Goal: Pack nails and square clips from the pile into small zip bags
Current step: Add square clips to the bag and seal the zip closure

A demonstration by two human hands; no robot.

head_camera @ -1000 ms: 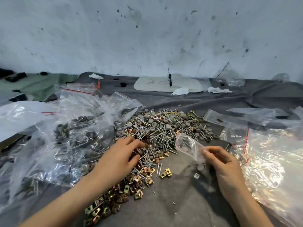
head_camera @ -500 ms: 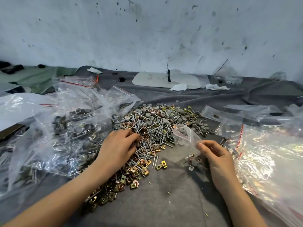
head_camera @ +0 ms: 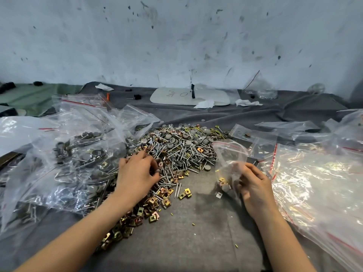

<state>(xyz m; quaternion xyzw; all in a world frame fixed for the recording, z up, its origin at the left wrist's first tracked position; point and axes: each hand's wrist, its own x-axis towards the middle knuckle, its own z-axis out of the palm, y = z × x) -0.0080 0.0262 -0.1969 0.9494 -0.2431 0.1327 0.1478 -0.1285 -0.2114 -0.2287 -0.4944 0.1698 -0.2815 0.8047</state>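
Pile (head_camera: pixel 176 152): centre of the grey cloth (head_camera: pixel 196 232). Nails (head_camera: pixel 182 154) lie toward 12 o'clock, and square clips (head_camera: pixel 149 205) trail toward 7 o'clock.
Left hand (head_camera: pixel 135 173): palm down on the pile's 8 o'clock edge, with fingers and thumb curled and pinching what appear to be grey-capped nails.
Right hand (head_camera: pixel 253 185): at 4 o'clock of the pile, fingers curled around the side of the small zip bag (head_camera: pixel 229 160).
Small zip bag: mouth up and open, with a few clips in its bottom.
Done: filled bags (head_camera: pixel 78 154) are heaped at 9 o'clock.
Left: most of the pile is unpacked, empty bags (head_camera: pixel 314 183) wait at 3 o'clock, and the current bag is barely started.
Change: a second ago the left fingers lay flatter and the bag looked empty.
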